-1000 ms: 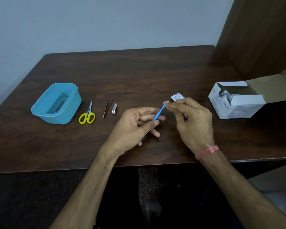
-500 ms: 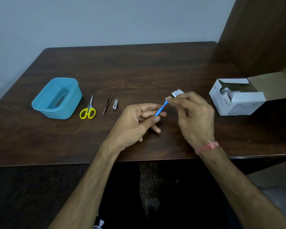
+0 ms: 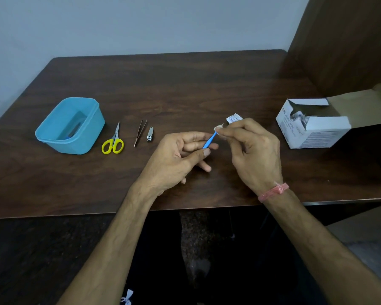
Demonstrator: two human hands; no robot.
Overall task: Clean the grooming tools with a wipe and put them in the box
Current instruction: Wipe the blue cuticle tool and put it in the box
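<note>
the left hand [image 3: 176,157] pinches a thin blue tool [image 3: 209,142] over the worktop [image 3: 185,89]; the right hand [image 3: 254,150] pinches a white wipe [image 3: 219,127] at its tip. the wipe carton [image 3: 310,126] at 3 o'clock bears unreadable print; the blue box [image 3: 70,126] sits at 9 o'clock.

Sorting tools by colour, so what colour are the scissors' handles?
Yellow; the scissors show clearly in the head view.

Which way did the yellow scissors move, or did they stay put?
No. The yellow scissors stayed put: they lie in the same spot between the blue box and the tweezers as before.
</note>
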